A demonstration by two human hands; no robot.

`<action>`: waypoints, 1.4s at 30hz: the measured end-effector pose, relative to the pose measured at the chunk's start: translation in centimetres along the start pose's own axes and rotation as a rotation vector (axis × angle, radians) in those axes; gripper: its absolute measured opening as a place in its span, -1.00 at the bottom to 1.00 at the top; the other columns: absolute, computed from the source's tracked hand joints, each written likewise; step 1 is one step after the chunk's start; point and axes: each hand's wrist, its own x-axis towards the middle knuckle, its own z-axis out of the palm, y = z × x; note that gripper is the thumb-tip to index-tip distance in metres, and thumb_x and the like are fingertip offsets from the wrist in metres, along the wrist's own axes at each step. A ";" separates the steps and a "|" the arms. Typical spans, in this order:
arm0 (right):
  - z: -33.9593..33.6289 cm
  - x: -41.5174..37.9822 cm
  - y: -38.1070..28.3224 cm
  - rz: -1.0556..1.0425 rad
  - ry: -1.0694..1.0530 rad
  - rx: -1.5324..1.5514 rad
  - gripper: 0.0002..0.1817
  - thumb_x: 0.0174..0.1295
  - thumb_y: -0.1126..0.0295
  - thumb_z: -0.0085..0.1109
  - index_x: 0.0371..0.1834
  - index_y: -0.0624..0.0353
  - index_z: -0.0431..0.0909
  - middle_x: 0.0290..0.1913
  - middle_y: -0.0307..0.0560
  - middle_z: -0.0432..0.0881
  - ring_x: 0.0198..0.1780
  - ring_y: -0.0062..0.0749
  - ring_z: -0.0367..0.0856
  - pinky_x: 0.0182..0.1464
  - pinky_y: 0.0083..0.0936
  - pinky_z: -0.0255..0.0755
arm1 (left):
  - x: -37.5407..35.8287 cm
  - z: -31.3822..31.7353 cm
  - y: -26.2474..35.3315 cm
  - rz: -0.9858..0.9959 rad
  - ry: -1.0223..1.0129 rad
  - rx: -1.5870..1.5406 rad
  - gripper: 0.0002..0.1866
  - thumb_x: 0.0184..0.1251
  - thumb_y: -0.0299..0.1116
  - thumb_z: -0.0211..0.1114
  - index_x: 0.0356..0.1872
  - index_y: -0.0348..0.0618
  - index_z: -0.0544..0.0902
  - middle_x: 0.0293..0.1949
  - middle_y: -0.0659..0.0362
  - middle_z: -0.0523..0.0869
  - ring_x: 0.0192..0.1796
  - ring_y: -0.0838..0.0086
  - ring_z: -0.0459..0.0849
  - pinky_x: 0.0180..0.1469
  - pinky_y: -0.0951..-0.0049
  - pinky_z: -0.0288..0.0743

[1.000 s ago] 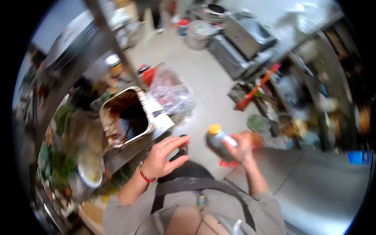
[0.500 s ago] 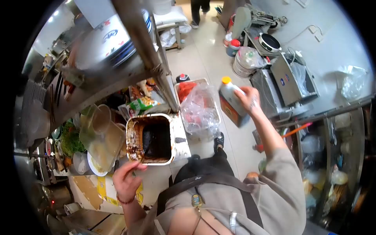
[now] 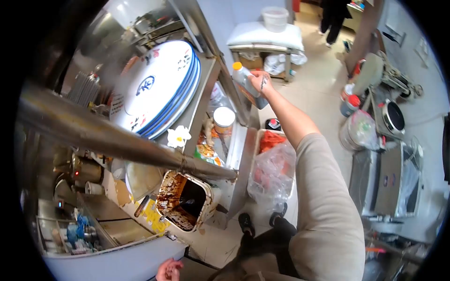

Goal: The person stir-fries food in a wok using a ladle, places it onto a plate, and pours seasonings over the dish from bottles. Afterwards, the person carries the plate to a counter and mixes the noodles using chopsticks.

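Note:
My right hand [image 3: 259, 83] is closed around a plastic bottle [image 3: 249, 90] with a yellow cap and a dark lower part. It holds the bottle tilted, out at arm's length beside the shelf post. Only part of my left hand [image 3: 169, 270] shows at the bottom edge, its fingers loosely curled with nothing visible in them. Above that hand is a white tub [image 3: 171, 193], its inner walls smeared dark brown and its bottom dark. A stack of large patterned plates [image 3: 157, 89] rests on the metal shelf [image 3: 204, 91] left of the bottle.
A white-lidded jar [image 3: 224, 117] stands below the shelf. On the floor are a crate with red contents under a clear plastic bag [image 3: 272, 173] and a dark bottle with a red cap [image 3: 273, 124]. Another person [image 3: 333, 21] is at the back, right of a padded bench [image 3: 267, 35].
My right hand has carried the bottle forward and left, towards the shelf post. My left hand has drawn back from the tub to the bottom edge. The view has swung round.

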 end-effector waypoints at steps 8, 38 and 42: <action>8.1 2.4 0.5 0.141 -0.256 0.119 -0.60 -0.05 -0.03 0.31 -0.44 0.11 0.72 -0.34 -0.01 0.72 -0.33 -0.32 0.69 -0.19 -0.48 0.52 | -4.2 3.3 2.9 -0.210 0.182 -0.044 -0.58 0.28 -0.31 0.31 0.08 -0.35 0.52 -0.23 0.09 0.71 -0.20 0.50 0.62 -0.05 0.51 0.47; -67.5 -99.2 -11.6 0.657 2.049 -0.544 -0.34 -0.05 0.31 0.35 0.18 0.24 0.38 0.03 0.06 0.58 0.05 -0.15 0.55 0.12 -0.33 0.39 | -5.3 14.1 6.9 0.603 -1.210 -0.200 -0.65 0.24 -0.64 0.09 0.08 -0.41 0.49 -0.11 -0.04 0.66 -0.09 0.33 0.61 0.06 0.40 0.47; -76.0 -98.8 -12.3 0.572 1.980 -0.484 -0.25 -0.06 0.34 0.42 0.25 0.25 0.30 0.09 0.07 0.53 0.08 -0.21 0.52 0.10 -0.37 0.41 | -12.0 14.3 7.3 0.584 -1.244 -0.140 -0.67 0.28 -0.62 0.11 0.08 -0.39 0.50 -0.11 -0.01 0.65 -0.10 0.38 0.61 0.04 0.42 0.48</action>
